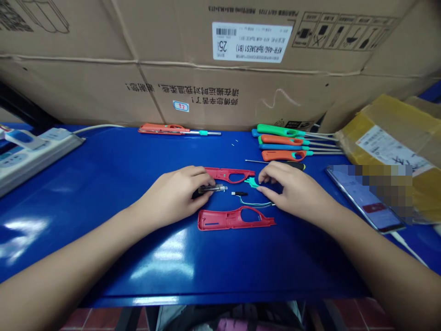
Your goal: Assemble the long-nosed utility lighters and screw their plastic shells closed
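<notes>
Pinching a slim translucent cylinder, the left hand curves inward

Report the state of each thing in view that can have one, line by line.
Left hand: fingers closed on the tank
Tank: held
Right hand: fingers pinching the teal piece
Teal piece: held
Far red half: detached, lying
Near red half: detached, lying
Black wired part: lying between the halves
Screwdriver: unheld
Right-side lighters: barrels fitted
Back-left lighter: lying; casing unclear
Phone: screen lit, cable attached
Power strip: plug inserted
</notes>
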Demonstrator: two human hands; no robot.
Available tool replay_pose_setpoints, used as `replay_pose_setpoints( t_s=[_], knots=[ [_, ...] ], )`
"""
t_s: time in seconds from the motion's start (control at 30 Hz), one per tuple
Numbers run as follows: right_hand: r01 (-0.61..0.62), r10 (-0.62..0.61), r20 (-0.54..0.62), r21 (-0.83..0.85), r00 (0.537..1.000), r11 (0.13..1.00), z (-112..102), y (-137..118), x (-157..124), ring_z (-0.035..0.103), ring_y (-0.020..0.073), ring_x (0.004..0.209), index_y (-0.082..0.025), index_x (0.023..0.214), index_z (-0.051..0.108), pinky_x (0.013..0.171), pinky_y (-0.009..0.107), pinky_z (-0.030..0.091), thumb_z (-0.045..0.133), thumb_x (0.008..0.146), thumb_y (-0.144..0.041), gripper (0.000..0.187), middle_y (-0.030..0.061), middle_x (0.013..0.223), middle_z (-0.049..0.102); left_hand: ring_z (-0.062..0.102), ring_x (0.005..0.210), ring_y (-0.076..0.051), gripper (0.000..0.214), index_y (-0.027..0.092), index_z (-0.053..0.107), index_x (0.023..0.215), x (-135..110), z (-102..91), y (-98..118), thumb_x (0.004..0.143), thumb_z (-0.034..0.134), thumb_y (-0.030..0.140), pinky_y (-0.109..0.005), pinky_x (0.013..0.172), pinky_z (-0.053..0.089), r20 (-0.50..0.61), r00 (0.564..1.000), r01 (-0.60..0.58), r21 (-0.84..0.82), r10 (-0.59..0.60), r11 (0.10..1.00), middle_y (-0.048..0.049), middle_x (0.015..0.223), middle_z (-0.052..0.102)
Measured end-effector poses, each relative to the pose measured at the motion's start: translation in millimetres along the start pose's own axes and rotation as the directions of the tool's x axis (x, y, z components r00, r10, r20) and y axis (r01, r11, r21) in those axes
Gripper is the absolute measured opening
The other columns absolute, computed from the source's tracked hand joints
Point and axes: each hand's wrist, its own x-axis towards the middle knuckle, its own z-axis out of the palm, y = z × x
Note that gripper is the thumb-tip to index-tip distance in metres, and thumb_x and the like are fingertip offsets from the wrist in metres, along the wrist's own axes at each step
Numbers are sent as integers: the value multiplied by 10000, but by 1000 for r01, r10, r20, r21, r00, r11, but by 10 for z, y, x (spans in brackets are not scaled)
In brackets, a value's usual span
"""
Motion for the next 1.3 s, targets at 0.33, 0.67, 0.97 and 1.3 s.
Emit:
replay_pose_setpoints(
  t_s=[0.33,0.67,0.97,1.3],
  knots=[
    [81,-80,152,1,985,997,-218,45,-61,579,210,859,-214,776,559,777,354,433,517,992,-384,278,53,874,630,632,1021,-232,242,196,703,1124,-31,-33,166,993,548,328,-385,900,531,-91,987,-137,-68,131,988,-82,1104,702],
    [-42,-30,409,167,912,985,-395,247,-150,623,193,817,-226,933,631,715,318,487,554,924,-328,128,51,966,676,714,930,-216,247,223,706,1099,-70,-5,213,915,655,380,-339,799,554,69,961,-264,-65,268,962,-31,1043,740],
    [-8,-61,231,287,971,958,-386,11,-99,571,160,781,-230,971,538,699,277,461,492,989,-297,84,34,920,637,723,898,-219,231,227,707,1075,-70,-23,181,892,674,365,-341,769,549,75,971,-226,-25,227,974,-20,1031,745],
    [54,-142,219,364,965,930,-389,17,-105,568,150,790,-223,908,559,721,261,464,596,938,-268,66,11,881,631,725,908,-226,221,245,728,1062,-73,-22,163,899,671,383,-346,745,549,68,974,-217,6,216,976,-9,1016,746]
  ],
)
